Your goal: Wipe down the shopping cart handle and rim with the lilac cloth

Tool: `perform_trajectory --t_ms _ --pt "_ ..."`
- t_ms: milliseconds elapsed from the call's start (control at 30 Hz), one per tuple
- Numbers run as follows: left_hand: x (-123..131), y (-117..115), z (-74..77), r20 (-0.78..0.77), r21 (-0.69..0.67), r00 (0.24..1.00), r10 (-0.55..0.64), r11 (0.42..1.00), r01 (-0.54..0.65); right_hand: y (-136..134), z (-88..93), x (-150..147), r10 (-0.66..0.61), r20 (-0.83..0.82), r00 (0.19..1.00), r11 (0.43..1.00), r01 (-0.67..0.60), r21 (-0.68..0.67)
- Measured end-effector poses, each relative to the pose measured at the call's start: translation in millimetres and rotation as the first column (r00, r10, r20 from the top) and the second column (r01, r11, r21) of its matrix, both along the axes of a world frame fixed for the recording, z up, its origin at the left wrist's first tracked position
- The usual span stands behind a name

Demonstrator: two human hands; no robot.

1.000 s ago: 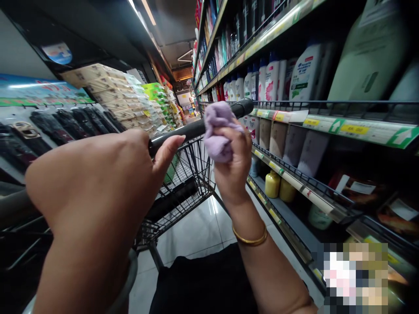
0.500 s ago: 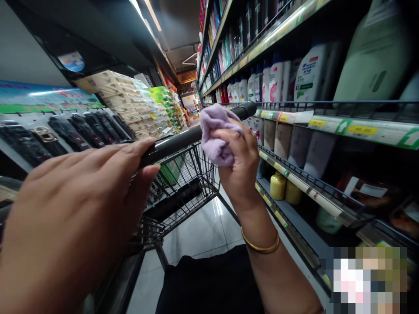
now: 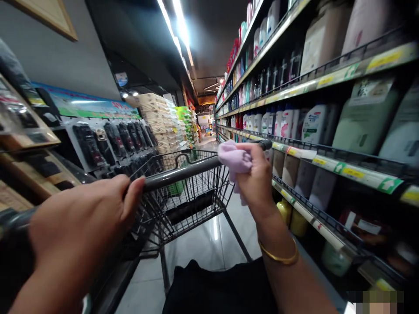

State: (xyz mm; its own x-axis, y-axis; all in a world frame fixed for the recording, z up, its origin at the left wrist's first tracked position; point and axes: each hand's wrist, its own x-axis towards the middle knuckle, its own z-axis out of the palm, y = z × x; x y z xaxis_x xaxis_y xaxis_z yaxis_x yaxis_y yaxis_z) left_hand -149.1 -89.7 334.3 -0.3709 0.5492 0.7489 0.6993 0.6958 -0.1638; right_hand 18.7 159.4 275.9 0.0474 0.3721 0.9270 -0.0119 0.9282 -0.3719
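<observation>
A shopping cart (image 3: 191,208) is seen from behind its handle (image 3: 183,172), with both hands placed on or at that bar. The handle is closed upon by the left hand (image 3: 83,213) toward the bar's left part: the back of the hand is turned up, the thumb is laid on the near side, and the curled fingers are largely hidden, so how tightly the bar is held cannot be told. A pale purple cloth (image 3: 235,159) is gripped by the right hand (image 3: 255,176), which is drawn nearly closed, the cloth being bunched between thumb and fingers. The cloth is located at the right part of the handle, over which it is overlapped in the view.

The long axis of the handle is set crosswise to the cart and is slanted from lower left to upper right, its right end being pointed toward the shelves (image 3: 343,171). The basket of the cart is directed forward along the aisle. By the cloth, no single clear axis is presented: its upper mass is folded toward the left, and a loose end is hung downward below the right hand. A gold bangle (image 3: 278,257) is worn on the right wrist. Bottles (image 3: 284,122) are ranged upright on the shelves.
</observation>
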Motion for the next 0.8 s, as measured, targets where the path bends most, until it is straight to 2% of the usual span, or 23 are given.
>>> perform_trajectory --t_ms 67,133,200,233,267,300,333,367,400,433,467,500,567,600,667,733,800 --pt "9 2 2.2 -0.064 -0.021 0.994 0.084 0.996 -0.086 -24 25.0 -9 0.017 0.177 0.984 0.993 -0.037 0.111" --pt "12 0 3.8 -0.090 -0.041 0.994 0.070 0.996 -0.074 -45 47.7 -16 0.085 0.417 0.905 0.935 -0.217 0.281" --pt "12 -2 3.8 -0.081 -0.048 0.997 0.018 0.999 -0.022 -53 67.2 -17 0.148 0.605 0.783 0.867 -0.397 0.302" --pt "12 -3 3.3 -0.070 -0.050 0.997 -0.010 0.999 0.007 -52 76.3 -14 0.163 0.668 0.726 0.864 -0.432 0.258" --pt "11 -4 2.8 -0.061 -0.043 0.998 -0.032 0.999 0.029 -47 85.3 -10 0.171 0.719 0.673 0.885 -0.425 0.188" --pt "11 -4 2.1 -0.051 -0.035 0.997 -0.051 0.998 0.049 -41 94.3 -5 0.143 0.751 0.644 0.927 -0.354 0.127" --pt "11 -3 1.6 -0.045 -0.021 0.997 -0.061 0.998 0.060 -35 103.1 -1 0.058 0.778 0.626 0.973 -0.211 0.097" --pt "11 -2 1.1 -0.034 0.001 0.998 -0.061 0.998 0.061 -31 111.4 3 -0.049 0.825 0.563 0.994 -0.057 0.098" --pt "12 -1 0.8 -0.019 0.017 0.998 -0.067 0.998 0.067 -30 118.6 4 -0.143 0.858 0.494 0.990 0.066 0.127" --pt "13 0 0.7 -0.004 0.033 0.997 -0.071 0.997 0.072 -33 124.4 3 -0.202 0.874 0.441 0.978 0.136 0.157" --pt "14 0 0.8 0.012 0.044 0.997 -0.081 0.996 0.080 -40 128.6 0 -0.226 0.888 0.401 0.972 0.153 0.179" --pt "16 0 1.0 0.025 0.051 0.995 -0.098 0.994 0.096 -51 131.1 -6 -0.215 0.897 0.386 0.976 0.116 0.184" --pt "19 -1 1.9 0.037 0.059 0.990 -0.135 0.989 0.133 -78 132.6 -21 -0.120 0.916 0.383 0.987 -0.058 0.153" --pt "20 -3 2.4 0.038 0.059 0.988 -0.152 0.987 0.150 -91 132.5 -29 -0.068 0.924 0.377 0.980 -0.149 0.133" --pt "24 -6 3.1 0.036 0.055 0.983 -0.178 0.983 0.176 -111 133.2 -40 0.000 0.930 0.367 0.962 -0.255 0.101" --pt "27 -10 3.2 0.034 0.047 0.981 -0.191 0.981 0.190 -117 136.1 -41 0.046 0.938 0.343 0.963 -0.263 0.050" --pt "32 -12 2.5 0.033 0.047 0.978 -0.204 0.978 0.202 -109 140.3 -34 0.064 0.948 0.312 0.980 -0.197 -0.001"
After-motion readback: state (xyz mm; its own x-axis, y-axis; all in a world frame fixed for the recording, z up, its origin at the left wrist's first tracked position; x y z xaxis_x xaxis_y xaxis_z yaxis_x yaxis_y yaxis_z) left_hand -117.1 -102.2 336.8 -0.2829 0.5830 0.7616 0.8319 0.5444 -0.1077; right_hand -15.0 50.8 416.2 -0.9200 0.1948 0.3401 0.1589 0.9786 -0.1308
